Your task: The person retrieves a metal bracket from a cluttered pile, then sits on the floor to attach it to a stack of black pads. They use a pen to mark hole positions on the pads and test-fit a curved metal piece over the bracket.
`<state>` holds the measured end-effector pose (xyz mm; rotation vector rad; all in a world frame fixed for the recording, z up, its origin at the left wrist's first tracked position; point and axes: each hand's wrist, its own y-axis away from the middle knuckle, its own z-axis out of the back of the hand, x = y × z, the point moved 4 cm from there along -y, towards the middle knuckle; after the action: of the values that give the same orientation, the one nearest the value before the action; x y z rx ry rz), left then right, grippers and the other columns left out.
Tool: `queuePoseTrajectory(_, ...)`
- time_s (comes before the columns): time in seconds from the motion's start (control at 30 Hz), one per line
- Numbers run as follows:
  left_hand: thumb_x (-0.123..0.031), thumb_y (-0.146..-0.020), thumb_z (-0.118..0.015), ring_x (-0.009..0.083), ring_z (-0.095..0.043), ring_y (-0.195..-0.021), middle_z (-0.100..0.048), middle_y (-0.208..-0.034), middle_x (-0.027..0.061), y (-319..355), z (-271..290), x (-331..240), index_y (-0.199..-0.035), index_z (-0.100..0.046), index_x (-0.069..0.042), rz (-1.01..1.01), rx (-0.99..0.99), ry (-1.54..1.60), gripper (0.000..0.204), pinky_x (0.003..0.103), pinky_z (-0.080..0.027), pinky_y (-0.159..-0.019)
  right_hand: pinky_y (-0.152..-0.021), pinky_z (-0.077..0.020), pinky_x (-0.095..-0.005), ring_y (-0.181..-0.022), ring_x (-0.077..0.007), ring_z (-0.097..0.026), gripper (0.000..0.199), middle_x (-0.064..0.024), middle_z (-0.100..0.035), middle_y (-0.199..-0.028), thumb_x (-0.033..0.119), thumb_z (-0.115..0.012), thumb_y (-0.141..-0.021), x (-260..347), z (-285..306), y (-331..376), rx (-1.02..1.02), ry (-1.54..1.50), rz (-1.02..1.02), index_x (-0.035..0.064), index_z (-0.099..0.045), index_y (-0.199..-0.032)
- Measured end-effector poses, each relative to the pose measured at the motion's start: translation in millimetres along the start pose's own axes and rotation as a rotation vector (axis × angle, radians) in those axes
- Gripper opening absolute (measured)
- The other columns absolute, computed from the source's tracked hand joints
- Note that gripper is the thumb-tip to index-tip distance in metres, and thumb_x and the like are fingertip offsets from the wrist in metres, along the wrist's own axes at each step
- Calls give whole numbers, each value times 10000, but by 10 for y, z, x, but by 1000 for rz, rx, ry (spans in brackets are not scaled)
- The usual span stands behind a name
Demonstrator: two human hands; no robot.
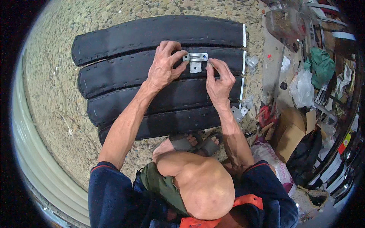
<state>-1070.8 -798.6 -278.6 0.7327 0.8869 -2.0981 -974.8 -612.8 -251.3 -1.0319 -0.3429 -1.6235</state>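
Several long, curved black padded panels (152, 34) lie side by side in front of me, with stitches along their edges and white strips at the right ends. On the second panel from the far side rests a silver metal bracket (195, 67) with a raised band and a flat tab with a hole. My left hand (165, 64) pinches the bracket's left ear between thumb and finger. My right hand (220, 80) is closed in a pinch at the bracket's right end; whatever lies between its fingertips is too small to make out.
Small clear plastic bags (251, 64) and another metal plate (236, 113) lie by the panels' right ends. Farther right are a cardboard box (291, 133), a green cloth (320, 67), a white plastic bag (302, 88) and scattered scraps. My sandalled feet (186, 141) are close to the nearest panel.
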Motion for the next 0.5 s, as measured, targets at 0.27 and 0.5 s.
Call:
queuePoseTrajectory(0.27, -81, -792, -886, 303, -612, -1046, -651, -1130, 108, -7, 7, 8, -1096, -769, -66, -32, -10, -22, 327, 426, -549, -904, -818, -614, -464, -993, -387, -722, 225, -176, -686, -1103, -81, -714, -858, 208, -36, -278, 223, 272, 254, -16, -671, -1069)
queuePoseTrajectory(0.5, -96, -801, -873, 315, -606, -1066, -643, -1153, 108, -38, -34, 72, -1119, -763, -75, -39, -10, -22, 338, 451, -535, -941, -803, -602, -477, -915, -406, -723, 142, -191, -672, -974, -43, -671, -886, 275, -148, -663, 537, 534, 278, -31, -669, -1028)
